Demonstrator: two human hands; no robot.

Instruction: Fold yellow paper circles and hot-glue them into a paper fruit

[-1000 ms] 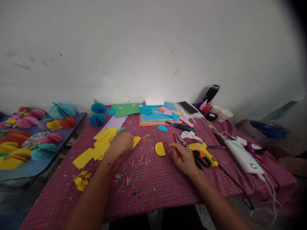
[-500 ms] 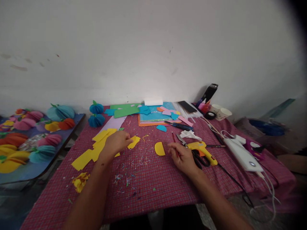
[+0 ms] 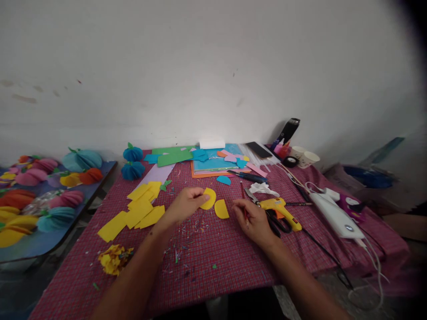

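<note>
Left hand (image 3: pixel 183 208) grip pinched on yellow piece (image 3: pixel 209 198), lifted just off counter (image 3: pixel 213 249). Second yellow half-round (image 3: pixel 222 209) flat between both hands, likely for matching. Right hand (image 3: pixel 255 220) grip closed round red pencil (image 3: pixel 243 202), tip down, beside glue gun (image 3: pixel 280 209).

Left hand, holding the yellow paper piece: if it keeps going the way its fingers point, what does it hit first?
Probably the yellow paper half-circle lying flat on the checked tablecloth, just right of the left hand and its held yellow paper piece. Depth is unclear.
</note>
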